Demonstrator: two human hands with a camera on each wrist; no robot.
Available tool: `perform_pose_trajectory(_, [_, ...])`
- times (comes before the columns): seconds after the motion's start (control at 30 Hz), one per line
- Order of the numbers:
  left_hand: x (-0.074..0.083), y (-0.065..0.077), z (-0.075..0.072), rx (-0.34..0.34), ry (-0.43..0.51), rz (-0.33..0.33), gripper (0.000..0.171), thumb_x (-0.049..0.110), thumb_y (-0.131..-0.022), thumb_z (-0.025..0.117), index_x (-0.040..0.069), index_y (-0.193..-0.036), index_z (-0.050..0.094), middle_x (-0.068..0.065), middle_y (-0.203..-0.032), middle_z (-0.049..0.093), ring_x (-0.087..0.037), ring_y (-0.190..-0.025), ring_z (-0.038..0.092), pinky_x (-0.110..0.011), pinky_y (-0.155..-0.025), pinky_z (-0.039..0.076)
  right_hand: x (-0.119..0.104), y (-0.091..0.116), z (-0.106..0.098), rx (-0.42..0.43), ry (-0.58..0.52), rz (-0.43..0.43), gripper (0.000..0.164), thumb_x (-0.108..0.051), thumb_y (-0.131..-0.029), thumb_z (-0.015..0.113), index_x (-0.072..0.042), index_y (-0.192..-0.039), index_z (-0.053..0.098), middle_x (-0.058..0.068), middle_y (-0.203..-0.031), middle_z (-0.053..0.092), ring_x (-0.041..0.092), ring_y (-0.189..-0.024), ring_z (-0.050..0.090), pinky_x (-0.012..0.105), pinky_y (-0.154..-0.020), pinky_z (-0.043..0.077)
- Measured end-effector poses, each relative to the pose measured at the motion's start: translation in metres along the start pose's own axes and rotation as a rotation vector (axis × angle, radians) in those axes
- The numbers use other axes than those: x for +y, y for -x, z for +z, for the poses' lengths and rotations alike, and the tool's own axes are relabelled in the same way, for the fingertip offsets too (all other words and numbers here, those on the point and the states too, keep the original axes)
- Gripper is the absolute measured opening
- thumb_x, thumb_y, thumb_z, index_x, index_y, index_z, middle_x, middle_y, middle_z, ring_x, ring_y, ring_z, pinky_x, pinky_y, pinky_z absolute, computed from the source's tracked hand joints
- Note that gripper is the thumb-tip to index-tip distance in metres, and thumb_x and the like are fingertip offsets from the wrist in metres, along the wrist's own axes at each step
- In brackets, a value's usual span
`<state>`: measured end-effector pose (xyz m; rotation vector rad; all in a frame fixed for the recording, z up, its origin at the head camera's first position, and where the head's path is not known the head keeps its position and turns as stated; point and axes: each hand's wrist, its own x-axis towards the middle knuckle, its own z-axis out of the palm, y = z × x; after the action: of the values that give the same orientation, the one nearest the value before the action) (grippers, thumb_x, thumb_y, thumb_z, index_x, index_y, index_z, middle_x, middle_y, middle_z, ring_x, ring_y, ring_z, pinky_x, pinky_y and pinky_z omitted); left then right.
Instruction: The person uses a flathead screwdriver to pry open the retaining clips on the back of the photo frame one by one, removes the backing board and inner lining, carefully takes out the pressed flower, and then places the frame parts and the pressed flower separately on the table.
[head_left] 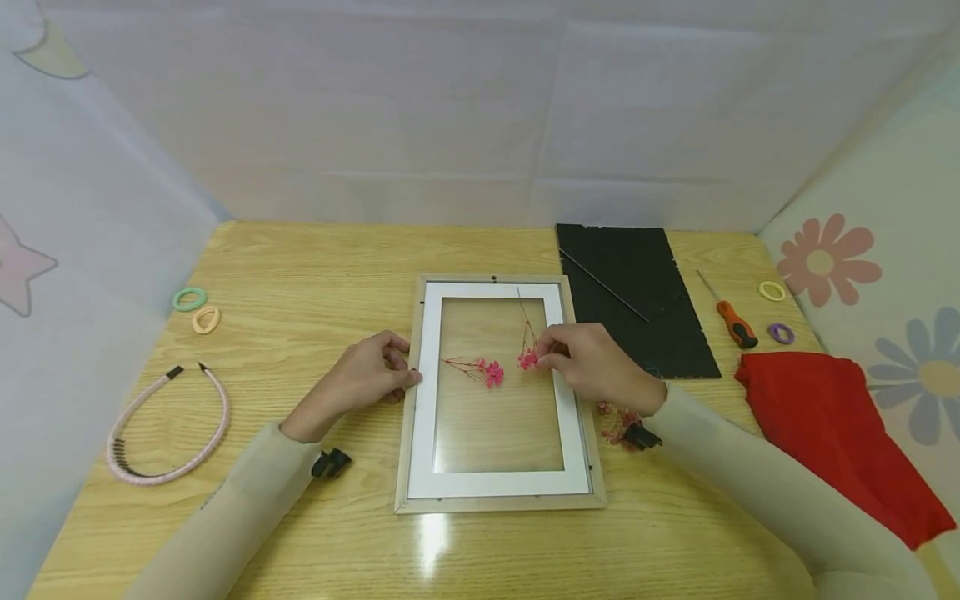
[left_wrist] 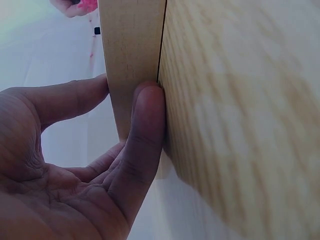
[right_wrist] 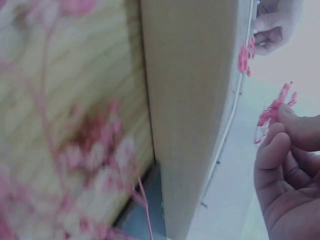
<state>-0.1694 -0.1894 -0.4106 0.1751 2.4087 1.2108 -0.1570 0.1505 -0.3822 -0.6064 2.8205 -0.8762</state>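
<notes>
A pale wooden picture frame [head_left: 501, 503] with a white mat lies on the table. My left hand [head_left: 369, 371] holds its left edge; in the left wrist view the thumb is at the upper edge and a finger [left_wrist: 148, 120] bends against the outer side. My right hand [head_left: 592, 358] pinches a sprig of pink dried flowers [head_left: 528, 357] by the blossoms over the frame's opening, its thin stem pointing to the far side. Left of it, a second pink sprig [head_left: 491, 372] lies sideways inside the opening. The right wrist view shows the pinched blossoms [right_wrist: 272, 111] between thumb and fingertip.
More pink sprigs [head_left: 619, 423] lie beside the frame, under my right wrist. Behind to the right is a black backing board [head_left: 622, 258], then an orange-handled screwdriver [head_left: 735, 323], hair ties [head_left: 781, 333] and red cloth [head_left: 832, 433]. A pink headband [head_left: 161, 477] lies at left.
</notes>
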Motion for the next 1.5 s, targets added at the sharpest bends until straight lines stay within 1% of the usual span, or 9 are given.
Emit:
perform_pose_trajectory(0.13, [0.001, 0.0, 0.0, -0.003, -0.001, 0.002, 0.052, 0.017, -0.092, 0.075, -0.003, -0.133, 0.051, -0.013, -0.101, 0.065, -0.017, -0.071, 0.071, -0.032, -0.065, 0.064, 0.003, 0.007, -0.009, 0.084, -0.023, -0.054, 0.006, -0.016, -0.095, 0.072, -0.017, -0.09, 0.07, -0.001, -0.082, 0.068, 0.011, -0.07, 0.054, 0.022, -0.058, 0.047])
perform_pose_trajectory(0.4, [0.001, 0.0, -0.001, -0.007, 0.009, -0.002, 0.052, 0.018, -0.092, 0.074, -0.003, -0.134, 0.05, -0.013, -0.101, 0.065, -0.017, -0.071, 0.071, -0.033, -0.067, 0.064, 0.01, 0.021, -0.028, 0.222, -0.008, -0.165, 0.005, -0.011, -0.091, 0.075, -0.013, -0.089, 0.071, -0.001, -0.081, 0.07, 0.008, -0.062, 0.049, 0.018, -0.052, 0.043])
perform_pose_trajectory(0.67, [0.001, 0.002, -0.001, -0.002, 0.006, 0.002, 0.052, 0.019, -0.092, 0.074, -0.003, -0.134, 0.051, -0.014, -0.103, 0.065, -0.017, -0.072, 0.071, -0.032, -0.067, 0.064, 0.017, 0.042, -0.049, 0.321, 0.045, -0.177, 0.012, -0.007, -0.085, 0.08, -0.015, -0.086, 0.072, -0.003, -0.074, 0.069, 0.006, -0.056, 0.046, 0.018, -0.05, 0.04])
perform_pose_trajectory(0.83, [0.0, 0.001, -0.001, -0.007, 0.009, -0.002, 0.052, 0.019, -0.092, 0.075, -0.002, -0.134, 0.051, -0.013, -0.103, 0.065, -0.017, -0.072, 0.071, -0.032, -0.067, 0.064, 0.031, 0.058, -0.06, 0.365, 0.079, -0.199, 0.015, 0.0, -0.081, 0.081, -0.01, -0.084, 0.072, 0.0, -0.075, 0.071, 0.001, -0.057, 0.049, 0.013, -0.05, 0.041])
perform_pose_trajectory(0.93, [0.0, 0.0, -0.001, -0.01, 0.011, -0.004, 0.053, 0.02, -0.092, 0.075, -0.002, -0.134, 0.05, -0.013, -0.104, 0.065, -0.017, -0.073, 0.071, -0.032, -0.067, 0.064, 0.041, 0.069, -0.064, 0.365, 0.071, -0.187, 0.016, 0.003, -0.08, 0.081, -0.01, -0.083, 0.071, 0.0, -0.076, 0.073, -0.001, -0.056, 0.05, 0.01, -0.048, 0.039])
perform_pose_trajectory(1.1, [-0.001, 0.001, -0.001, -0.007, 0.019, -0.018, 0.054, 0.019, -0.092, 0.075, 0.0, -0.135, 0.05, -0.014, -0.106, 0.064, -0.018, -0.075, 0.072, -0.031, -0.067, 0.065, 0.057, 0.089, -0.067, 0.334, 0.1, -0.157, 0.02, 0.0, -0.078, 0.083, -0.015, -0.081, 0.071, -0.006, -0.073, 0.069, -0.002, -0.057, 0.049, 0.011, -0.051, 0.04])
perform_pose_trajectory(1.3, [-0.001, 0.002, -0.001, -0.008, 0.022, -0.028, 0.053, 0.019, -0.092, 0.075, 0.0, -0.135, 0.05, -0.014, -0.106, 0.064, -0.019, -0.075, 0.072, -0.031, -0.068, 0.065, 0.079, 0.109, -0.06, 0.198, 0.138, -0.072, 0.02, -0.006, -0.079, 0.083, -0.02, -0.082, 0.07, -0.008, -0.073, 0.067, -0.004, -0.063, 0.048, 0.015, -0.054, 0.044])
perform_pose_trajectory(1.4, [-0.001, 0.001, -0.001, -0.01, 0.021, -0.023, 0.054, 0.019, -0.092, 0.075, -0.001, -0.136, 0.05, -0.015, -0.107, 0.064, -0.019, -0.075, 0.072, -0.032, -0.068, 0.065, 0.092, 0.115, -0.053, 0.159, 0.153, -0.062, 0.019, -0.007, -0.079, 0.084, -0.019, -0.083, 0.07, -0.007, -0.074, 0.069, -0.004, -0.063, 0.048, 0.017, -0.054, 0.046])
perform_pose_trajectory(1.5, [-0.001, 0.0, -0.001, -0.01, 0.02, -0.019, 0.053, 0.019, -0.092, 0.075, -0.001, -0.135, 0.05, -0.015, -0.107, 0.064, -0.019, -0.075, 0.072, -0.032, -0.068, 0.065, 0.101, 0.118, -0.046, 0.127, 0.207, -0.054, 0.019, -0.007, -0.079, 0.084, -0.019, -0.083, 0.07, -0.01, -0.073, 0.067, -0.004, -0.063, 0.046, 0.017, -0.054, 0.046])
